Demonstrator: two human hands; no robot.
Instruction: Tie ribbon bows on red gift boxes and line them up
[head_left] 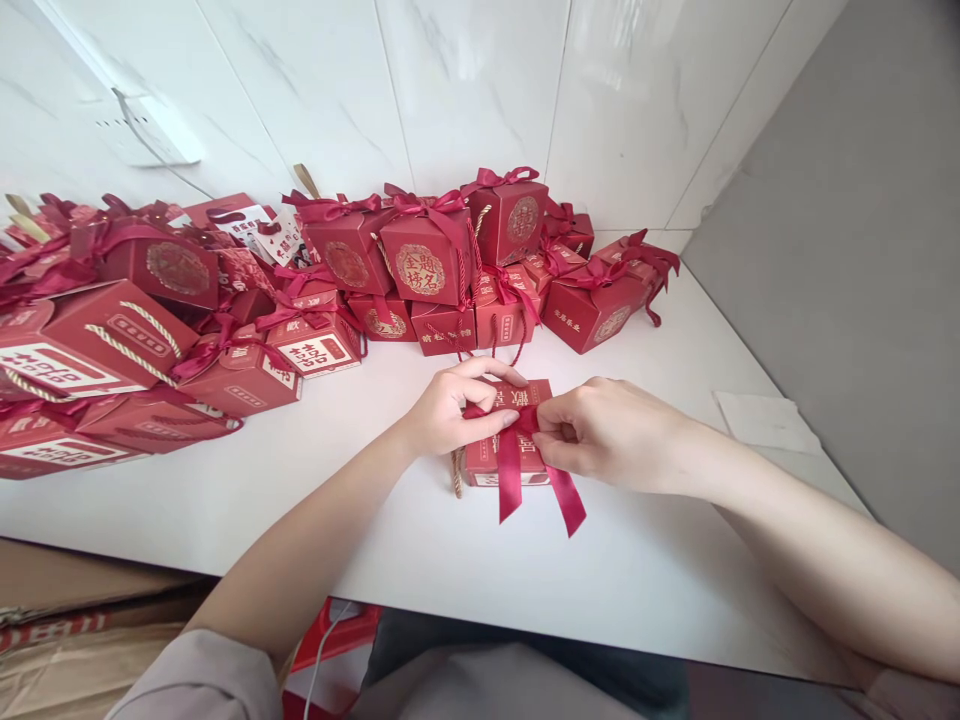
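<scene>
A small red gift box [486, 462] with pale lettering lies on the white table in front of me. A dark red ribbon [510, 480] runs across its top, and its two cut tails hang over the near side. My left hand [457, 405] is on the box's left, thumb and fingers closed on the ribbon near its middle. From the right, my right hand [600, 430] pinches the ribbon close to the same spot, fingers curled. A twisted gold cord [457, 472] sticks out at the box's left. The ribbon's crossing is partly hidden by my fingers.
Several ribbon-tied red boxes [427, 260] are stacked along the tiled wall, with more piled on the left [90, 330]. A folded white paper [766, 422] lies on the right of the table [660, 570]. Cardboard [90, 660] stands below the front edge.
</scene>
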